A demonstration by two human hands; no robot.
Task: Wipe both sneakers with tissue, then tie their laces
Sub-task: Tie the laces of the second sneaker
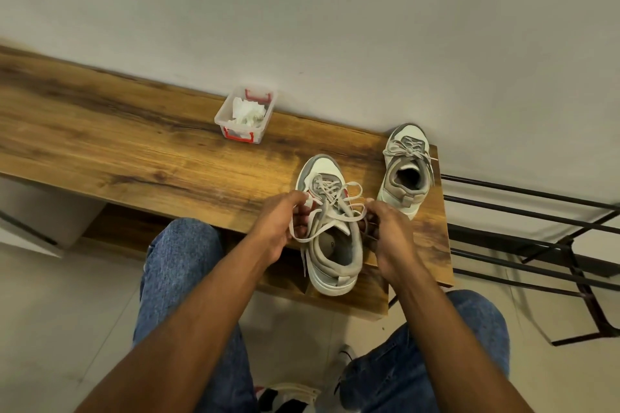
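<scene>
A white and grey sneaker point(332, 245) sits at the near edge of the wooden bench point(134, 144), heel toward me. Its laces point(330, 208) are loose and looped across the tongue. My left hand point(280, 225) pinches a lace loop on the shoe's left side. My right hand point(391, 235) pinches the lace on the right side. The second sneaker point(407, 168) stands further right near the wall, its laces looking knotted. Crumpled tissue point(246, 112) lies in a small clear box.
The clear plastic box point(246, 116) with red clips stands near the wall on the bench. A black metal rack point(536, 245) lies to the right of the bench. My knees in blue jeans point(181, 261) are just in front of the bench.
</scene>
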